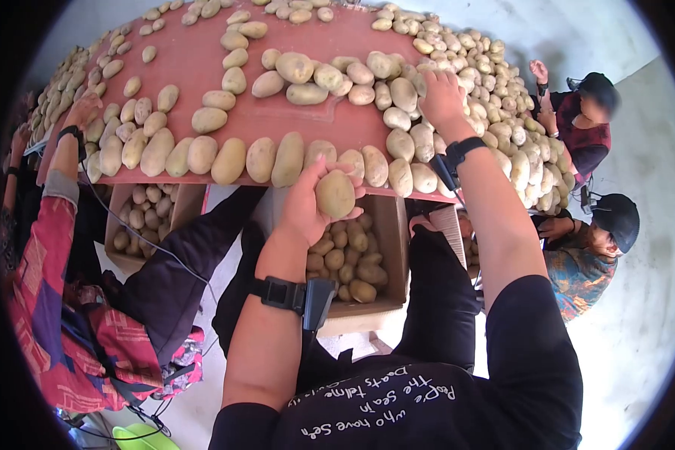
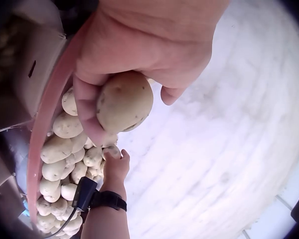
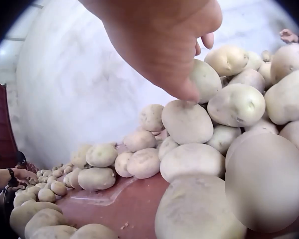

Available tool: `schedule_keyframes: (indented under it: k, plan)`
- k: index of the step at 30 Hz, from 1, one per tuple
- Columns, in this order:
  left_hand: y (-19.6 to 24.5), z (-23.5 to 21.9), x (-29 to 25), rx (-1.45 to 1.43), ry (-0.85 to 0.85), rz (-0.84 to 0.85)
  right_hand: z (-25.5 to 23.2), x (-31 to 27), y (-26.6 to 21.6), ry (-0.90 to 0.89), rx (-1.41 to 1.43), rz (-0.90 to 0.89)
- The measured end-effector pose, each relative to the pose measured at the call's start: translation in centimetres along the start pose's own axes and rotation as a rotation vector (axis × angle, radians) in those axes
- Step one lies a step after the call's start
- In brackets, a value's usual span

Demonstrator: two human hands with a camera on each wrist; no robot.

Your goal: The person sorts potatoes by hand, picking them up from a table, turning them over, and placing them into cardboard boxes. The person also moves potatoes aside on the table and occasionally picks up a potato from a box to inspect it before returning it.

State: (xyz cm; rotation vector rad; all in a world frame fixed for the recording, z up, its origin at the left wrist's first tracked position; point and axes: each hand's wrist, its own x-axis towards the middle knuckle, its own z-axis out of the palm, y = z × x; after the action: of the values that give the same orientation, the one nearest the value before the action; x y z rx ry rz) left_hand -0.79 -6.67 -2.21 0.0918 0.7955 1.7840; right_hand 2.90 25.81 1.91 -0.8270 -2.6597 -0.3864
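My left hand holds a pale yellow potato in front of the table's near edge, with fingers curled around it. In the left wrist view that potato shows a few dark specks. Over the heap at the right, my right hand reaches in among the potatoes. The right wrist view has its thumb and fingers around one potato, partly covered by the hand. Close below lies another rounded potato.
The red tabletop carries a row of potatoes along its near edge and a large heap at right. Beneath stand cardboard boxes holding potatoes. Another person's arm reaches in at left; two people are at right.
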Motion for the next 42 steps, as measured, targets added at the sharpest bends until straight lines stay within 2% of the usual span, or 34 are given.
schedule_keyframes:
  k: [3,6,10,11,15,18,19,22,24,26,27,33,36,41,42]
  plan:
    - [0.5,0.4,-0.5,0.099,0.005,-0.005,1.7,0.1,0.0,0.126,-0.072,-0.016]
    - [0.1,0.5,-0.8,0.241,-0.007,-0.078,2.1,0.5,0.6,0.079,-0.044,-0.027]
    - [-0.8,1.0,-1.1,0.491,0.008,-0.18,1.3,0.1,0.6,0.132,0.106,0.019]
    - [-1.0,0.9,-0.9,0.579,-0.015,-0.193,1.3,-0.1,0.9,0.205,0.172,0.017]
    - [-2.3,0.4,-0.1,0.848,-0.109,-0.291,-1.6,-2.4,0.4,0.278,0.541,0.099]
    - [-3.1,0.3,-0.2,0.935,-0.22,-0.387,-4.3,-5.4,-0.1,0.135,0.957,0.232]
    - [-3.3,0.3,-0.3,0.955,-0.261,-0.414,-4.3,-6.4,0.2,0.103,1.044,0.197]
    - [-3.3,0.8,-0.7,0.995,-0.25,-0.537,-5.1,-10.2,-0.2,-0.034,1.602,0.319]
    - [-3.6,0.3,-0.5,0.91,-0.255,-0.487,-6.0,-12.9,-0.7,-0.164,1.953,0.34]
    - [-3.7,0.1,-0.3,0.808,-0.247,-0.418,-7.1,-15.0,-1.9,-0.217,2.113,0.457]
    - [-3.8,0.1,-0.3,0.726,-0.263,-0.374,-7.1,-15.8,-2.1,-0.261,2.171,0.432]
    - [-2.9,1.2,-0.2,0.19,-0.325,-0.249,-7.4,-18.5,-4.7,-0.386,2.115,0.436]
    - [-3.1,0.5,0.1,0.17,-0.351,-0.146,-6.9,-18.4,-5.5,-0.372,2.045,0.395]
    - [-2.7,1.0,-0.1,0.2,-0.201,-0.014,-7.7,-18.1,-6.5,-0.385,2.05,0.392]
    - [-2.6,1.4,-0.2,0.218,-0.175,-0.003,-7.5,-18.3,-6.4,-0.354,1.966,0.319]
